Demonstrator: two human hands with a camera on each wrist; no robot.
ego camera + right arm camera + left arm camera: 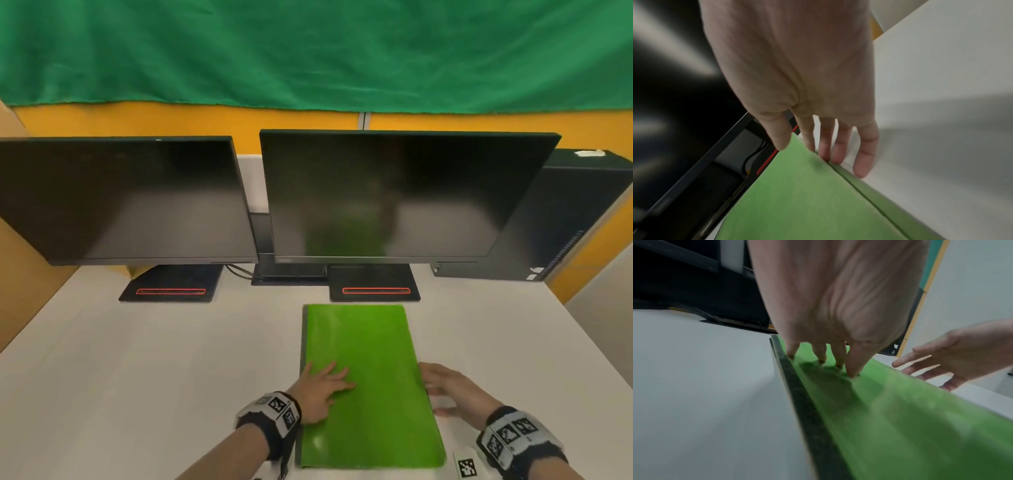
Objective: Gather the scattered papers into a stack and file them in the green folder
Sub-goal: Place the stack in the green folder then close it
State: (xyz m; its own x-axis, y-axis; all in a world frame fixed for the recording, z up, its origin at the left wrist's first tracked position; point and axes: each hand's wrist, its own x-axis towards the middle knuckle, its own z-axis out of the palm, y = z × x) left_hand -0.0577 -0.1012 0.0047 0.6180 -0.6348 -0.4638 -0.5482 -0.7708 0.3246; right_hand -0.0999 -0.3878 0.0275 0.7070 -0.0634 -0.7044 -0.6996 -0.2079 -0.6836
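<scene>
Papers hidden, green folder (370,387) shut; right hand (452,390) blurred.

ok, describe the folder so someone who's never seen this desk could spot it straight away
Start at the right monitor on the white desk. Just in front of its stand lies the folder, closed and flat, its long side running toward the person, with the left hand flat on its cover and the right hand at its right edge. It is the only bright green thing on the desk.
</scene>
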